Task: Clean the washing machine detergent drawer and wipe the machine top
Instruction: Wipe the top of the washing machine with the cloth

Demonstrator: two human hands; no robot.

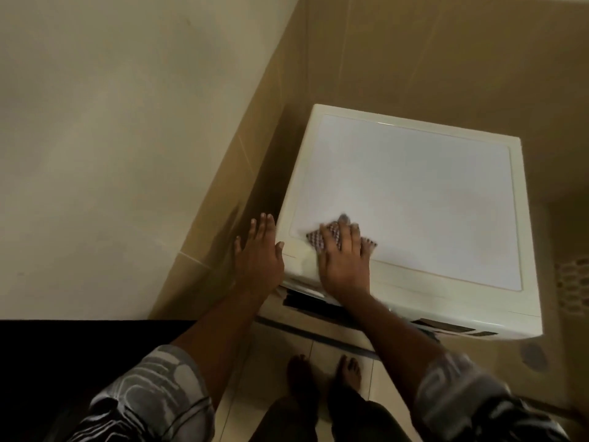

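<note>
The white washing machine (414,193) stands in a tiled corner, seen from above, and its flat top fills the right half of the view. My right hand (344,256) lies flat on a small patterned cloth (315,240) at the top's near left corner, pressing it down. My left hand (258,253) rests with spread fingers against the machine's left front corner, thumb on the edge, holding nothing. Below the top's front edge a dark gap (306,299) shows where the detergent drawer sits; my right forearm hides part of it.
A pale wall (111,138) with tan tiles (223,218) runs close along the machine's left side, and a tiled wall stands behind it. My bare feet (322,374) stand on light floor tiles. A round floor drain (534,355) lies at the right.
</note>
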